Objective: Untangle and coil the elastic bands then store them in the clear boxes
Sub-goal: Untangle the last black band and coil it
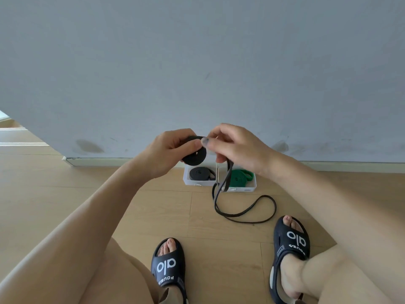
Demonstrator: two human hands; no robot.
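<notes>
My left hand (173, 148) grips a partly rolled coil of black elastic band (195, 156) in front of me, above the floor. My right hand (234, 143) pinches the same band just beside the coil. The band's loose tail (252, 210) hangs down from my right hand and loops across the wooden floor. Below my hands, against the wall, stand two clear boxes. The left box (188, 182) holds a coiled black band (200, 173). The right box (252, 189) holds a coiled green band (240, 177).
A grey wall (197, 62) with a white skirting board rises right behind the boxes. My two feet in black slides (168, 266) (290, 240) rest on the wooden floor on the near side. A doorway opening shows at the far left.
</notes>
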